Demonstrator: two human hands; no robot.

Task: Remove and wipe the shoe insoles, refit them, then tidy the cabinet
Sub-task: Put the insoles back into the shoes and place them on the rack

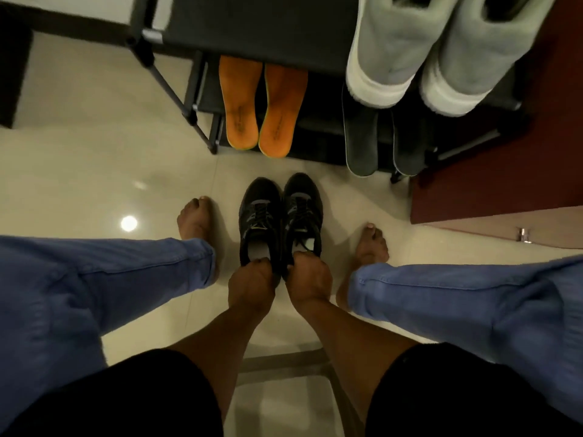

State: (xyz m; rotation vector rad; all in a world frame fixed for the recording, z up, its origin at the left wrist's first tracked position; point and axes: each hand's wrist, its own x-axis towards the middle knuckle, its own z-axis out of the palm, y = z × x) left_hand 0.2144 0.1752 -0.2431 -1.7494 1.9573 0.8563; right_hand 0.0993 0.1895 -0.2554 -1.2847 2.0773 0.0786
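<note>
Each hand pinches a heel — left hand (250, 283), right hand (310, 279) — of the black lace-up trainers (280, 216), toes pointing far (towards the black shoe rack (176, 86)).

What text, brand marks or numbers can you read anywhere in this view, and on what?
Nothing can be quoted; all of it is too blurred.
Left orange insole: dark print along the heel half, unreadable.
Right orange insole: the same kind of print, unreadable.
Black sneakers: small pale marks near the tongues, not legible.
Grey shoes and dark insoles: no text visible.
</note>
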